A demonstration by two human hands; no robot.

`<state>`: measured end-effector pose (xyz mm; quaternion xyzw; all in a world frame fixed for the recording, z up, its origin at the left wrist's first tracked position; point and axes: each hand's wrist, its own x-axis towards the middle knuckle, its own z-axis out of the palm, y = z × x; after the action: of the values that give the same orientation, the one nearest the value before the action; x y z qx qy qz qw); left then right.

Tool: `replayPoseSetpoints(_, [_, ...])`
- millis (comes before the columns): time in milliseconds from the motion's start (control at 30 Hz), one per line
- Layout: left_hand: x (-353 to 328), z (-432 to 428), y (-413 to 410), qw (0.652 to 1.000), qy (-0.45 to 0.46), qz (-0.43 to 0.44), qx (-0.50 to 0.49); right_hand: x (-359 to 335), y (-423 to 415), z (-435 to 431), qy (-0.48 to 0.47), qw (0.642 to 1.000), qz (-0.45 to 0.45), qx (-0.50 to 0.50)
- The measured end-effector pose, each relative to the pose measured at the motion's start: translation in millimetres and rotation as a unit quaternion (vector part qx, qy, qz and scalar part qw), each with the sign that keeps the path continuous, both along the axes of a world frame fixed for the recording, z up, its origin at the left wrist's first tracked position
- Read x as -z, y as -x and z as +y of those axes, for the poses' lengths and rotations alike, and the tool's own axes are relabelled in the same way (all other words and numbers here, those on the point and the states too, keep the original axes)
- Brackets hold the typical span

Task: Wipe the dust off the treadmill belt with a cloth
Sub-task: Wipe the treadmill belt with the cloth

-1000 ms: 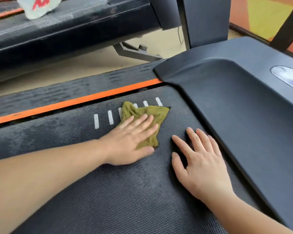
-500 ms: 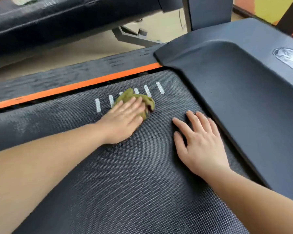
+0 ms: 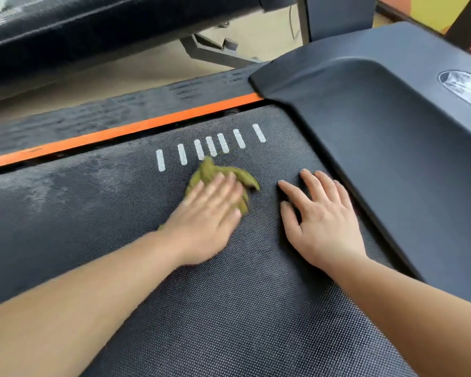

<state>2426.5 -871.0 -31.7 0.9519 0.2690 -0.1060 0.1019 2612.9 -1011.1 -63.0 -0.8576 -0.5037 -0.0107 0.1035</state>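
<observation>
— Two grips are pictured on the treadmill belt [image 3: 229, 308]. Where is the cloth [image 3: 245, 178] found?
— Pressed under the left grip [image 3: 207, 213], fingers [image 3: 223, 187] straight, nothing clenched; it is bunched ahead of that grip. The right grip [image 3: 321, 216] is laid flat, empty, just right. Greyer belt, judged next, is seen leftward.

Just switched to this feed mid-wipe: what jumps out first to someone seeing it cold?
A bunched olive-green cloth under the left hand, pressed onto the dark treadmill belt just below a row of white dashes. The right hand lies flat on the belt beside it, near the grey motor cover. A bright orange strip runs along the belt's far edge.
</observation>
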Motion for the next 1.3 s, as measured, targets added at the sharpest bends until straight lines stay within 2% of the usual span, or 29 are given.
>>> replayPoseSetpoints(67, [5, -8, -12, 0.997, 0.007, -0.011, -0.076, 0, 1, 0, -0.002, 1.000, 0.002, 0.005])
replayPoseSetpoints(100, [9, -26, -11, 0.998, -0.002, -0.014, -0.059, 1, 0, 1, -0.005, 1.000, 0.001, 0.004])
replayPoseSetpoints(167, [6, -72, 6, 0.998, -0.001, -0.039, 0.055, 1, -1, 1, -0.011, 1.000, 0.000, 0.001])
replayPoseSetpoints(200, [-1, -86, 20, 0.993, 0.027, -0.052, 0.103, 1, -1, 1, -0.013, 1.000, 0.002, 0.001])
replayPoseSetpoints(267, [-8, -73, 35, 0.985, 0.057, -0.032, 0.163, 1, -1, 1, -0.008, 1.000, 0.004, 0.001])
replayPoseSetpoints(333, [-3, -32, 28, 0.992, 0.016, -0.011, 0.127, 1, -1, 1, -0.003, 1.000, 0.003, 0.000])
replayPoseSetpoints(400, [-2, 3, 11, 1.000, 0.001, 0.004, -0.016, 1, 0, 0, 0.001, 1.000, 0.002, 0.002])
replayPoseSetpoints(467, [5, -8, -2, 0.997, 0.011, 0.003, -0.074, 1, -1, 0, -0.002, 1.000, -0.001, 0.006])
replayPoseSetpoints(500, [5, -29, -2, 0.999, 0.006, 0.006, -0.042, 1, -1, 1, -0.005, 1.000, 0.000, 0.005])
replayPoseSetpoints(567, [-2, -71, 11, 0.996, 0.018, -0.002, 0.082, 1, -1, 1, -0.011, 1.000, 0.002, 0.003])
replayPoseSetpoints(633, [-7, -62, 21, 0.991, 0.052, -0.008, 0.122, 1, -1, 1, -0.012, 1.000, 0.004, 0.002])
replayPoseSetpoints(700, [0, -22, 15, 0.996, 0.033, -0.008, 0.080, 0, -1, 1, -0.005, 1.000, 0.002, -0.001])
replayPoseSetpoints(800, [9, 3, -7, 0.996, -0.002, -0.012, -0.089, 0, 2, -1, 0.001, 1.000, 0.002, 0.001])
replayPoseSetpoints(833, [13, -6, -15, 0.996, -0.005, -0.016, -0.090, 0, 1, -1, -0.001, 1.000, 0.000, 0.004])
replayPoseSetpoints(900, [10, -27, -14, 1.000, 0.013, -0.010, 0.008, 0, 0, -1, -0.005, 1.000, -0.001, 0.003])
replayPoseSetpoints(933, [6, -26, -10, 0.998, 0.033, -0.011, 0.061, 1, 0, -1, -0.007, 1.000, 0.000, 0.002])
replayPoseSetpoints(1000, [4, 10, -9, 0.994, 0.032, -0.018, 0.103, 0, 0, 0, -0.006, 1.000, 0.001, 0.005])
replayPoseSetpoints(1033, [5, 34, -16, 0.996, 0.022, -0.016, 0.084, 0, -1, 1, -0.003, 1.000, 0.001, 0.007])
replayPoseSetpoints(1100, [8, 72, -37, 0.999, 0.006, -0.006, -0.030, 0, 0, 0, 0.000, 1.000, 0.002, 0.006])
replayPoseSetpoints(1167, [17, 78, -66, 0.994, -0.019, -0.007, -0.107, 0, 1, 1, -0.005, 1.000, 0.002, 0.009])
replayPoseSetpoints(1233, [22, 66, -83, 0.997, -0.029, -0.022, -0.073, 0, -1, 1, -0.004, 1.000, 0.004, 0.010])
replayPoseSetpoints(1300, [17, 68, -78, 0.999, -0.008, -0.039, 0.024, 0, 0, 1, -0.009, 1.000, 0.006, 0.009])
